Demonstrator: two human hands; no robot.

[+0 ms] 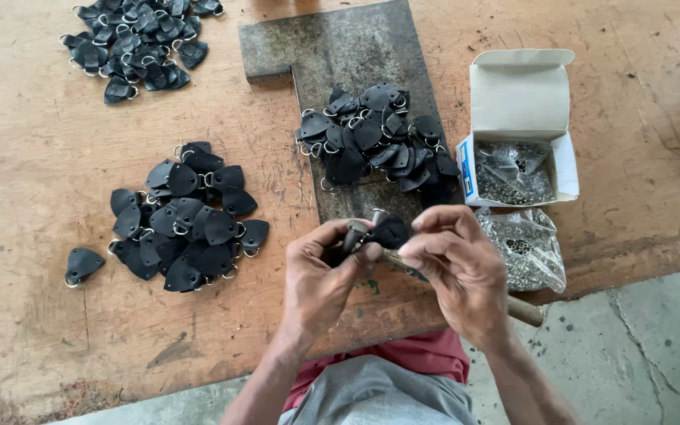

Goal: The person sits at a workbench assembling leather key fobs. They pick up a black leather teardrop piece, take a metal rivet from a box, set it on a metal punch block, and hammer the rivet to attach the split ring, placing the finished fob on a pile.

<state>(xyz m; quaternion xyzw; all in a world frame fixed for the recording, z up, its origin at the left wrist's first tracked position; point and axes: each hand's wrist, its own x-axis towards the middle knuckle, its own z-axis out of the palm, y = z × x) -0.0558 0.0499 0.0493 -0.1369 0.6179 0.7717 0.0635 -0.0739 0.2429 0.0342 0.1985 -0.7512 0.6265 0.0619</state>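
A small craft workshop — the worn, stained wooden counter (57,315) carries heaps of identical black leather tabs (182,224) with metal rings, a heavy steel plate (340,55) used as an anvil, and an open cardboard box (521,102) and plastic bag (525,248) of rivets — above a cracked concrete floor (639,346).

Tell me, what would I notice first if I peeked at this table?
Probably the two hands, left hand and right hand, pinching a small black leather piece at the table's near edge. Then the heaps of black leather tabs on the wooden table, and the open white box of tiny metal bits at right.
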